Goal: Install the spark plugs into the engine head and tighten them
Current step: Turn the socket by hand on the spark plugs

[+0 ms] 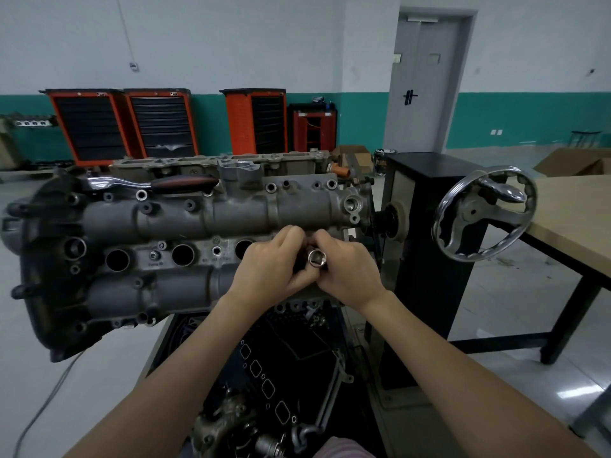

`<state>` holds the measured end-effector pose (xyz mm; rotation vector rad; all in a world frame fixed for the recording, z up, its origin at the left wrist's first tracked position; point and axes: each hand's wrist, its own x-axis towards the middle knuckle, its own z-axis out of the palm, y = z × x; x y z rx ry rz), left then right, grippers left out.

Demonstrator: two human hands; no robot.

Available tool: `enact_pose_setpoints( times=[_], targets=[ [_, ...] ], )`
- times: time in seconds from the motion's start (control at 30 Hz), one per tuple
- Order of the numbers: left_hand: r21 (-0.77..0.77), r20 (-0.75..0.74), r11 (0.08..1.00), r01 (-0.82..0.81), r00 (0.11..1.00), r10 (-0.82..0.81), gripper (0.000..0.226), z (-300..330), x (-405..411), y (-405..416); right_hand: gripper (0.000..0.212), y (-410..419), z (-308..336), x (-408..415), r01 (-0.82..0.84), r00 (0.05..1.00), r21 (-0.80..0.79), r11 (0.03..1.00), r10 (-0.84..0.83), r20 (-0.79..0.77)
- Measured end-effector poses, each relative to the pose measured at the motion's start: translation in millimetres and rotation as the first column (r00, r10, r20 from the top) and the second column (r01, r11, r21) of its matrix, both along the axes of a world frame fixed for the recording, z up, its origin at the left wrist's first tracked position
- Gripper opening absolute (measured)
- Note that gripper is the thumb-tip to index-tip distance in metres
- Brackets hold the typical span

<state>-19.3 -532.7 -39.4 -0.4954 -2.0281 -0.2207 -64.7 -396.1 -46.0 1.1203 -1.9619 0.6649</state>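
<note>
The grey engine head (172,223) is mounted on a stand, with a row of round spark plug wells (182,255) across its middle. My left hand (271,262) and my right hand (347,269) meet over the rightmost well. Both grip a chrome spark plug socket (316,258) standing upright there, its open hex end facing up. No spark plug shows; whatever is inside the socket or well is hidden. A ratchet wrench (158,184) with a dark red handle lies on the head's far edge.
A chrome handwheel (484,214) on the black stand column (426,259) sits right of the head. A wooden table (575,233) stands farther right. Loose engine parts (264,408) lie on a tray below my arms. Orange tool cabinets (92,127) line the back wall.
</note>
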Motion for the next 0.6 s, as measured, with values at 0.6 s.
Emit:
enact_pose_setpoints(
  times=[0.6],
  targets=[
    [0.012,0.032,1.000,-0.015,0.999,0.014,0.030,0.4,-0.8,0.1,0.013,0.9,0.6,1.2,0.002,1.000,-0.017,1.000,-0.002,0.023]
  ],
)
